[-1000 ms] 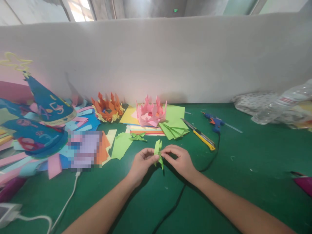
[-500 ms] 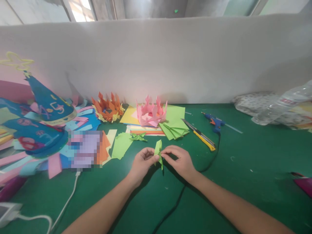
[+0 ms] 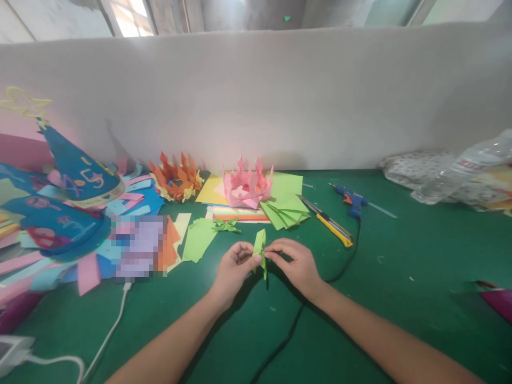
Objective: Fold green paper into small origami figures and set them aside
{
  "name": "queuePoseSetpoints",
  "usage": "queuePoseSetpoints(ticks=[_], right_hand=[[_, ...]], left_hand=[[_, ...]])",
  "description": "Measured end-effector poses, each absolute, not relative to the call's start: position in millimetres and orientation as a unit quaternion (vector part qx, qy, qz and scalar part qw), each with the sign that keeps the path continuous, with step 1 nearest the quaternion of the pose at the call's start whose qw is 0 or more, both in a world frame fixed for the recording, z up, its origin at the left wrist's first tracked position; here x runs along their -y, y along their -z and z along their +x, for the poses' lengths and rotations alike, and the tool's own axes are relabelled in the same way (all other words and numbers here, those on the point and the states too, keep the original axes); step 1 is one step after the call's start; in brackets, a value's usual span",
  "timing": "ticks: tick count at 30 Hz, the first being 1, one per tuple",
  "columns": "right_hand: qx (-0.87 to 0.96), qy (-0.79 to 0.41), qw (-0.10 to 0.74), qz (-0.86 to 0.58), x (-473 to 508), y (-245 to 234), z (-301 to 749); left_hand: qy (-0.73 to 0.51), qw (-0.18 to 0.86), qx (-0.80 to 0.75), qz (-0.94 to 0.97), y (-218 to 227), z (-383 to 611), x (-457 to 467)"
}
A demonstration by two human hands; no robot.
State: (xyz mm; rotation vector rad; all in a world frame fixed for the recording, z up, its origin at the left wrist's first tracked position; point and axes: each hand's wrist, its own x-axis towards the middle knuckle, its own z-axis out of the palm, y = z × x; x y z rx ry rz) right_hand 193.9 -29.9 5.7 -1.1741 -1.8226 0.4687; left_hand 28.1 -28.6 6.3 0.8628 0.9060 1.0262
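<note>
A small folded green paper piece [image 3: 260, 248] stands upright between my two hands, just above the green table [image 3: 400, 277]. My left hand [image 3: 234, 266] pinches it from the left with thumb and fingers closed. From the right, my right hand [image 3: 294, 264] pinches the same piece, fingers curled. A finished green folded shape [image 3: 226, 225] lies just behind my hands, next to loose green paper sheets [image 3: 199, 238].
A pink paper crown [image 3: 247, 188] and an orange one [image 3: 176, 180] sit at the back on coloured sheets. A yellow utility knife [image 3: 330, 222] and a blue glue gun [image 3: 351, 200] lie right of them. Blue party hats [image 3: 80, 170] fill the left. A plastic bottle [image 3: 464, 170] lies at far right.
</note>
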Motion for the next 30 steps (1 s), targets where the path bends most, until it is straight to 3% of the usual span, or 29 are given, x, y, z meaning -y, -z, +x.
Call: queuePoseSetpoints(ticks=[10, 30], right_hand=[[0.758, -0.138, 0.454, -0.447, 29.3, -6.2, 193.7], [0.762, -0.17, 0.441, -0.443, 28.4, -7.1, 193.6]], left_hand=[[-0.461, 0.669, -0.428, 0.396, -7.6, 28.9, 26.9], [-0.447, 0.683, -0.424, 0.392, -1.5, 26.2, 24.5]])
